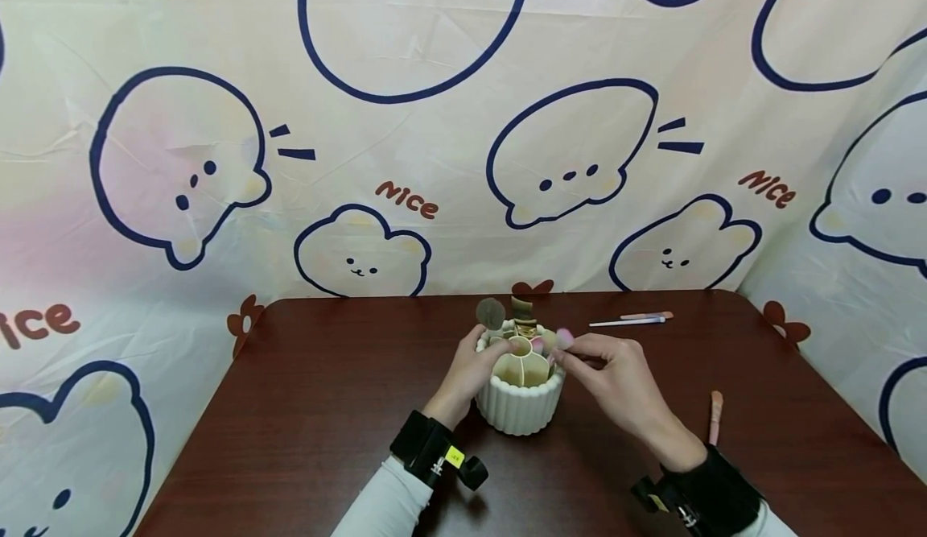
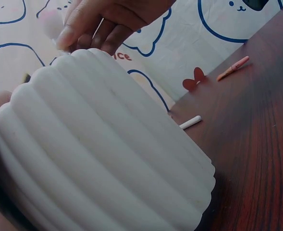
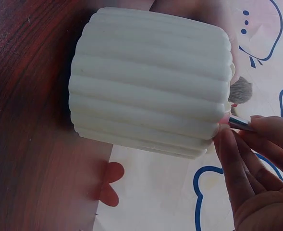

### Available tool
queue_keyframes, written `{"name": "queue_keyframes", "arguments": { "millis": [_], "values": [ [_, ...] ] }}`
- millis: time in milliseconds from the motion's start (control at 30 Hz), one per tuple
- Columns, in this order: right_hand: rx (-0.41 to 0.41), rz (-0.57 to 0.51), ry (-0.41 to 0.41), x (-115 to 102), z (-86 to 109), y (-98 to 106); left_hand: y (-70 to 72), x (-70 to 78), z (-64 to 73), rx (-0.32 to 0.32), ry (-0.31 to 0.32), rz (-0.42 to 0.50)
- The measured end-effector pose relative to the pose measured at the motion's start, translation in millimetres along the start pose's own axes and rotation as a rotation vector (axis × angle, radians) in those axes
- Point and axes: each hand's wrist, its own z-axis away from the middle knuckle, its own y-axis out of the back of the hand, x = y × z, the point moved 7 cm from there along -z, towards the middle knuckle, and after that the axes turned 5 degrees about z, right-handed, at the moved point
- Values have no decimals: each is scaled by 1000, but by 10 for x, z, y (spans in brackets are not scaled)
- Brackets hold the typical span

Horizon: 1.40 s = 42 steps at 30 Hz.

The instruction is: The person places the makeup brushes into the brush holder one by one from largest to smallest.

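A white ribbed brush holder [image 1: 519,408] with a divided top stands upright on the table. My left hand [image 1: 469,374] grips its left side, with the thumb over the rim. At the right rim my right hand [image 1: 615,372] pinches a makeup brush between thumb and fingers; its metallic part [image 3: 239,123] shows in the right wrist view. Other brushes stand in the holder, among them one with a round grey head [image 1: 490,313]. A soft pink-and-white brush head [image 2: 51,24] is beside the right hand in the left wrist view.
Two thin brushes [image 1: 628,321] lie at the back of the dark wooden table [image 1: 326,408], right of the holder. A pink-handled brush [image 1: 715,416] lies near the right forearm. A printed cloth [image 1: 449,150] hangs behind the table.
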Motion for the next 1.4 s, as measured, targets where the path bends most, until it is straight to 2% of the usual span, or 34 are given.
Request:
{"name": "queue_keyframes", "arguments": {
  "millis": [200,567,1033,1267,1400],
  "values": [
    [-25,2,26,5,7,-50,-5,9,-5,-14,-12,5],
    [-33,94,33,65,43,-105,7,-6,-2,8,3,-4],
    [-116,166,43,103,92,-205,8,-12,0,11,24,-3],
    [-96,175,86,73,123,-217,-16,18,-9,-19,-12,14],
    [-87,184,86,70,139,-221,-12,26,-1,-11,-15,6]
  ]
}}
